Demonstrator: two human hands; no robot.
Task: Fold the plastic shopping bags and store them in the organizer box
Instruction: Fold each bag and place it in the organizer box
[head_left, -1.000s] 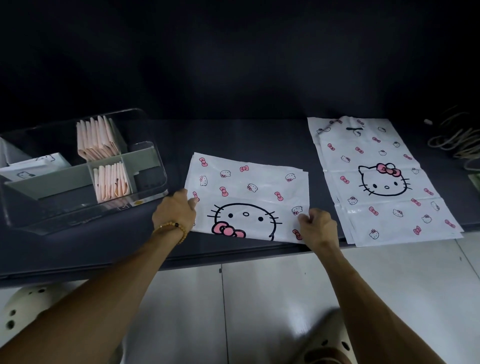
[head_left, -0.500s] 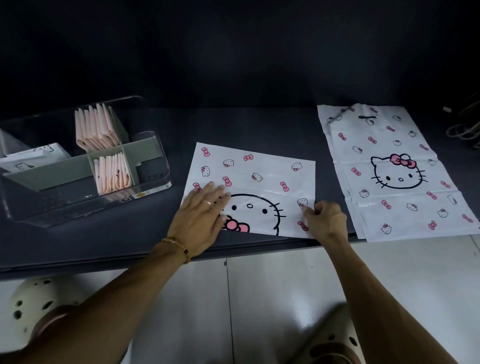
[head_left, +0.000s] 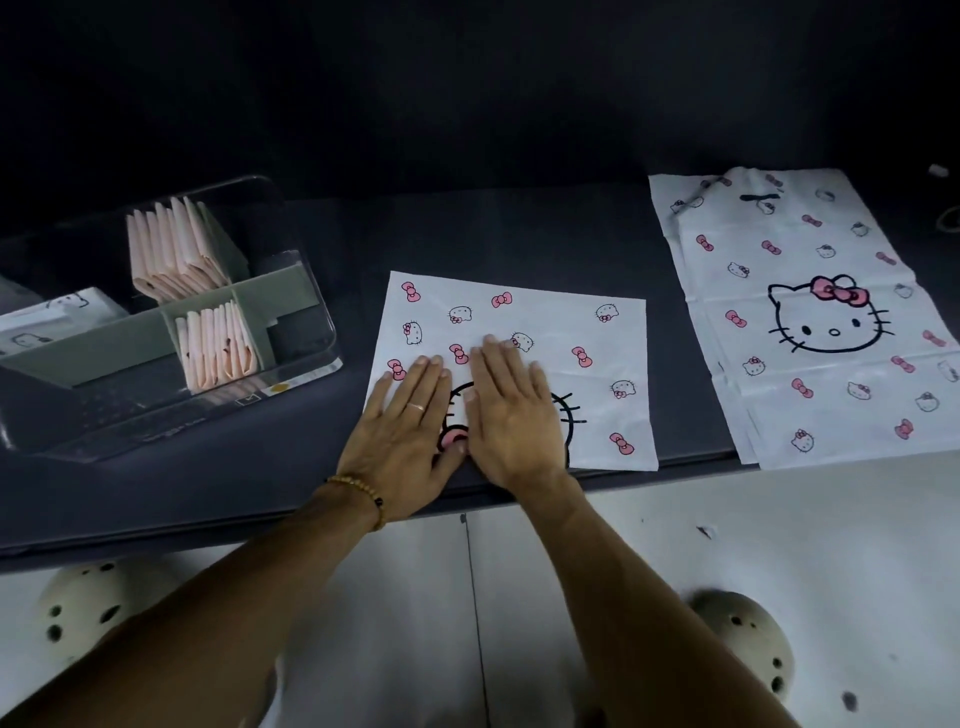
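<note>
I have both hands flat on the folded bag (head_left: 519, 358) in the middle of the table (head_left: 332, 249). My left hand (head_left: 405, 441) lies with fingers straight and spread over its near left part, and my right hand (head_left: 511, 415) lies just beside it, fingers straight too, palm down on the printed cat face. Neither hand grips anything; they only press the plastic flat. The bag sits at the near edge of the table, folded over into a wide rectangle.

I judge this bag to be only partly folded. It is much wider than the compartments, so it needs more folds before it can go in.

To the left stands the clear organizer box (head_left: 311, 332), well apart from the bag. Its far middle compartment holds a row of pink folded pieces (head_left: 176, 254) standing on edge, and the near one holds a second row (head_left: 215, 343). At the box's left end I can make out something white with the same print (head_left: 57, 312), though I cannot tell exactly what it is.

To the right, a stack of flat bags (head_left: 810, 322) lies unfolded, so that stack is left to do.
</note>
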